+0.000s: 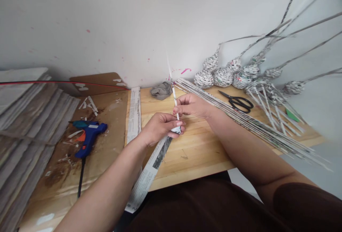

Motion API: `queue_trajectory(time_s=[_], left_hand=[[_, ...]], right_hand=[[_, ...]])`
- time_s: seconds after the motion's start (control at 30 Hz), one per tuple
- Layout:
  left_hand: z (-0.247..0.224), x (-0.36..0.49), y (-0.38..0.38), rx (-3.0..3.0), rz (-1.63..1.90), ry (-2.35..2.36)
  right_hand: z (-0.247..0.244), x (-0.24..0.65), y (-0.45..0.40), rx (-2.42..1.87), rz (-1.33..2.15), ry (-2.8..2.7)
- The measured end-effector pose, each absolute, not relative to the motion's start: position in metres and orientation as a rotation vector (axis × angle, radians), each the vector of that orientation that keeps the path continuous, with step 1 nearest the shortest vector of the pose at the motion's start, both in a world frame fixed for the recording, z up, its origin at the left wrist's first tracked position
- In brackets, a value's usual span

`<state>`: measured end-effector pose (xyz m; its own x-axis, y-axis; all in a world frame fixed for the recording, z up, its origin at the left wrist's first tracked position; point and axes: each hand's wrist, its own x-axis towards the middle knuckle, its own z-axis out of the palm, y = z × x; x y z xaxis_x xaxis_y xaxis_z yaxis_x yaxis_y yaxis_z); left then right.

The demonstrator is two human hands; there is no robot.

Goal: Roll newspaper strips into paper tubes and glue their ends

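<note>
Between my hands is a strip of newspaper (pixel 151 170), its upper part rolled into a thin paper tube (pixel 175 94) that points up toward the wall. My left hand (pixel 163 128) pinches the strip where flat paper turns into tube. Just above it, my right hand (pixel 188 106) closes thumb and fingers round the tube. The strip's flat tail hangs over the table's front edge toward my lap. Left of my hands lies a stack of flat newspaper strips (pixel 134 109). A long bundle of finished paper tubes (pixel 240 119) passes behind my right forearm.
Black scissors (pixel 237 103) and a crumpled grey cloth (pixel 161 91) lie on the wooden table (pixel 192 153). Several woven paper gourd shapes (pixel 223 77) stand along the wall. At left are a blue glue gun (pixel 89 137) on cardboard and stacked folded newspapers (pixel 29 146).
</note>
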<state>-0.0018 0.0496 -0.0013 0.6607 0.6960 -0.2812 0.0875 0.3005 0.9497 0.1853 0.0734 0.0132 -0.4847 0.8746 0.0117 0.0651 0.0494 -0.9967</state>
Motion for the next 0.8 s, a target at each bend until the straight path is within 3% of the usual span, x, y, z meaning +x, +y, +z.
queue_trajectory(time_s=[0.1,0.3,0.67,0.8], left_hand=[[-0.0017,-0.0022,0.0502,1.211,0.473,0.781],[-0.0001,-0.0016,0.0499,1.2,0.452,0.776],[-0.0011,-0.002,0.0503,1.229,0.442,0.746],[-0.0029,-0.0015,0.0516,1.298,0.466,0.786]], right_hand=[[0.0146,0.1836,0.0725,-0.963,1.425,-1.639],[0.0162,0.1912,0.0724,-0.865,1.729,-1.652],[0.0196,0.187,0.0724,-0.965,1.638,-1.595],[0.018,0.1841,0.0725,-1.023,1.42,-1.603]])
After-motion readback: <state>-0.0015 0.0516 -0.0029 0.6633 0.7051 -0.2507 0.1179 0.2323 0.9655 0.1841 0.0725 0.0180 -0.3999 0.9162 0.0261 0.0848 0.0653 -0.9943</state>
